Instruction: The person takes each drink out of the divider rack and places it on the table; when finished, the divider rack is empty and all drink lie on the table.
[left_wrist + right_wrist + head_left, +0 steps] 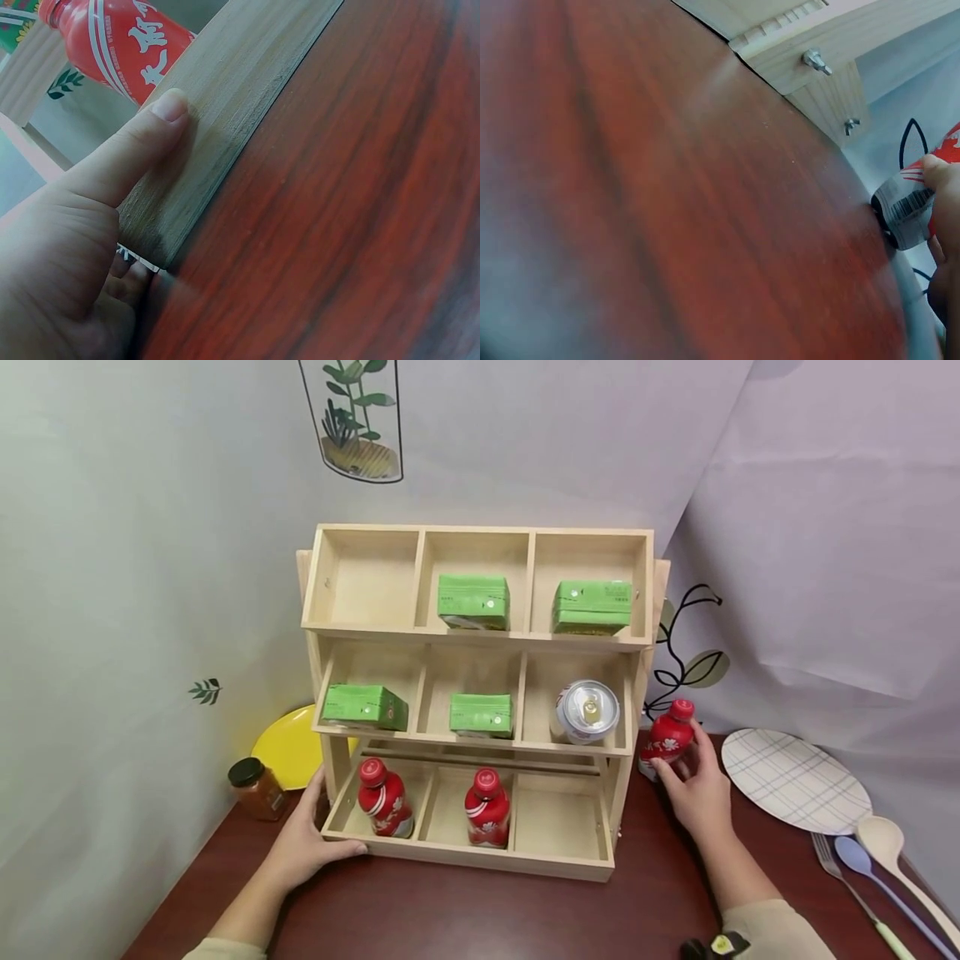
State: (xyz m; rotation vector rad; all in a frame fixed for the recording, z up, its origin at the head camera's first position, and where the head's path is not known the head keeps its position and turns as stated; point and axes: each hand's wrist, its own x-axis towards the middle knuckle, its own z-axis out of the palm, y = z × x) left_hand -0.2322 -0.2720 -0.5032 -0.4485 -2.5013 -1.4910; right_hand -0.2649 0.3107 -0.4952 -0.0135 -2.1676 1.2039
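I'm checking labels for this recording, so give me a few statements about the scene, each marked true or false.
1. The right hand holds a red-capped red bottle. True.
2. The left hand grips the yellow plate. False: the left hand grips the three-tiered wooden shelf at its lower left corner.
3. A green rectangular carton sits in the top tier's middle compartment. True.
4. The silver metal can stands in the top tier. False: the silver metal can is in the middle tier's right compartment.
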